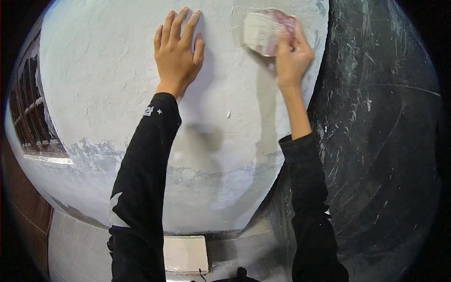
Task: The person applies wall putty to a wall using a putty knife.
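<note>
My right hand (293,63), at the upper right of the pale wall (108,84), is closed around a wide paint brush (258,34). Its broad end is coated in off-white, with a dark red part under my fingers, and it is slightly blurred. The brush lies against the wall or very close to it; which one, I cannot tell. To its left, my left hand (177,56) is held up flat with fingers stretched and holds nothing. A shadow falls beside it; whether the palm touches the wall is hidden.
A dark panel (376,155) with pale splashes and scratches stands along the right. A barred window (34,108) is set at the far left. Low down, a rectangular container (185,251) with cream contents sits on the grey floor (75,249). Bare grey patches mark the lower wall.
</note>
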